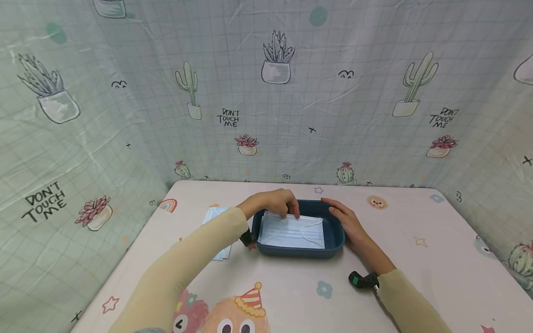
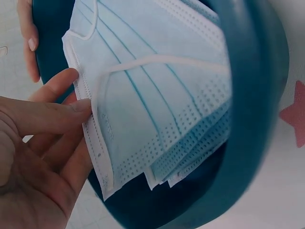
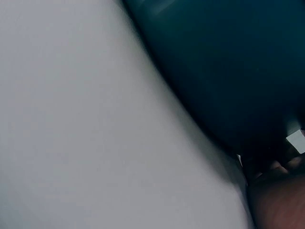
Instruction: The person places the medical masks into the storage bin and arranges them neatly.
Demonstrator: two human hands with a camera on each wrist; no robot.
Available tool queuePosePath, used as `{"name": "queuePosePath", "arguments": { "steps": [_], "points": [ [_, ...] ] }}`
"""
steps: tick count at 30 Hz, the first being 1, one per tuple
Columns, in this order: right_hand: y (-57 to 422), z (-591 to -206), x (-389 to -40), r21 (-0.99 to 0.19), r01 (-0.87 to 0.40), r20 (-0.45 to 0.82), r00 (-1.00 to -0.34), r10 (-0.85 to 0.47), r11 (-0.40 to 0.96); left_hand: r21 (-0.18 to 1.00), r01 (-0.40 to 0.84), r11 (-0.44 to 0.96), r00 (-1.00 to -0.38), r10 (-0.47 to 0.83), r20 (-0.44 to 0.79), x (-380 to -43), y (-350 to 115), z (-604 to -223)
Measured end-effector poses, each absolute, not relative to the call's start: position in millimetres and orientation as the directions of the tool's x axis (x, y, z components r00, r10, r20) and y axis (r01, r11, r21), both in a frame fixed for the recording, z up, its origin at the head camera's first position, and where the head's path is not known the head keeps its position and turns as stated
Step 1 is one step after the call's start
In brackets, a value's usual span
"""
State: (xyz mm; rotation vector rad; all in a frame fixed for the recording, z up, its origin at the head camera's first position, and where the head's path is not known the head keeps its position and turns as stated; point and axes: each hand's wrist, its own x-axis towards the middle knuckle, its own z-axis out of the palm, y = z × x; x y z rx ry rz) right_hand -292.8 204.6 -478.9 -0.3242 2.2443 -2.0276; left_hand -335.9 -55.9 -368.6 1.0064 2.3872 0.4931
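Inside a dark blue plastic bin (image 1: 334, 238) lies a stack of light blue pleated face masks (image 1: 291, 232) with white ear loops. My left hand (image 1: 280, 202) reaches over the far left side and pinches the white edge of the top mask (image 2: 138, 100) between thumb and fingers. The edges of more masks fan out beneath it. At the far right corner my right hand (image 1: 346, 219) grips the bin's rim, its fingers along the far outer side. The right wrist view has mostly the bin's outer wall (image 3: 228, 62), with that hand dark at the lower right.
More face masks (image 1: 224, 253) lie on the table left of the bin, partly hidden under the left sleeve (image 1: 200, 254). The pale table cover (image 1: 391, 240) has cartoon prints. A printed cloth (image 1: 287, 115) hangs behind and at both sides.
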Motion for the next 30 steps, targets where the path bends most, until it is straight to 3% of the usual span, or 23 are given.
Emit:
{"name": "queuePosePath", "arguments": {
  "steps": [14, 30],
  "points": [
    [204.4, -478.9, -292.2, -0.993, -0.084, 0.064, -0.972, -0.225, 0.082, 0.439, 0.582, 0.685, -0.602, 0.726, -0.333, -339.9, -50.1, -374.0],
    [204.1, -480.0, -292.4, -0.993, -0.088, 0.068, -0.974, -0.217, 0.081, 0.376, 0.571, 0.73, -0.656, 0.681, -0.325, -338.9, -48.7, -376.2]
  ]
}}
